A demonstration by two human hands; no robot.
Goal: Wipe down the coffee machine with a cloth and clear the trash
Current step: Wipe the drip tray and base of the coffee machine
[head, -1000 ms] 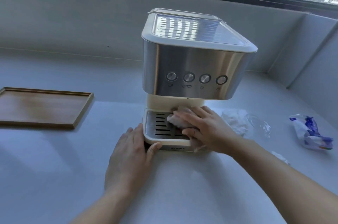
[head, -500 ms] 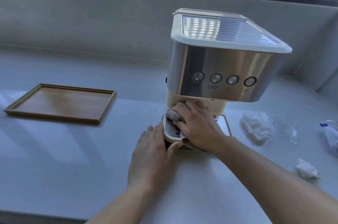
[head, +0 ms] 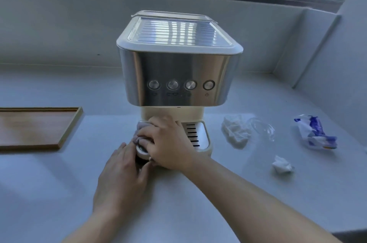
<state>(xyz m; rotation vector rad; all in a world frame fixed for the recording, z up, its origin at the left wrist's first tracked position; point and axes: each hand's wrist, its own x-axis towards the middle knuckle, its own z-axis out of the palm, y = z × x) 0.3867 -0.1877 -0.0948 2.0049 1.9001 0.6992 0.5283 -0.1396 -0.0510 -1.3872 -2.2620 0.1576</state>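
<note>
A cream and steel coffee machine (head: pixel 178 76) stands in the middle of the white counter, its slotted drip tray (head: pixel 198 136) facing me. My right hand (head: pixel 168 143) presses a pale grey cloth (head: pixel 141 128) onto the tray's left half, fingers closed on it. My left hand (head: pixel 123 179) lies flat on the counter, its fingertips against the machine's front left base corner, holding nothing. To the right lie trash pieces: a crumpled white tissue (head: pixel 235 131), clear plastic film (head: pixel 264 127), a small paper wad (head: pixel 283 165) and a blue and white wrapper (head: pixel 315 133).
A shallow wooden tray (head: pixel 37 126) sits on the counter at the left. A grey wall runs behind the machine under a dark window frame, and a side panel (head: pixel 333 76) closes off the right end of the counter.
My right hand has slid the cloth from the middle of the drip tray to its left side, uncovering the right slots. My left hand stays at the base. The view has swung.
</note>
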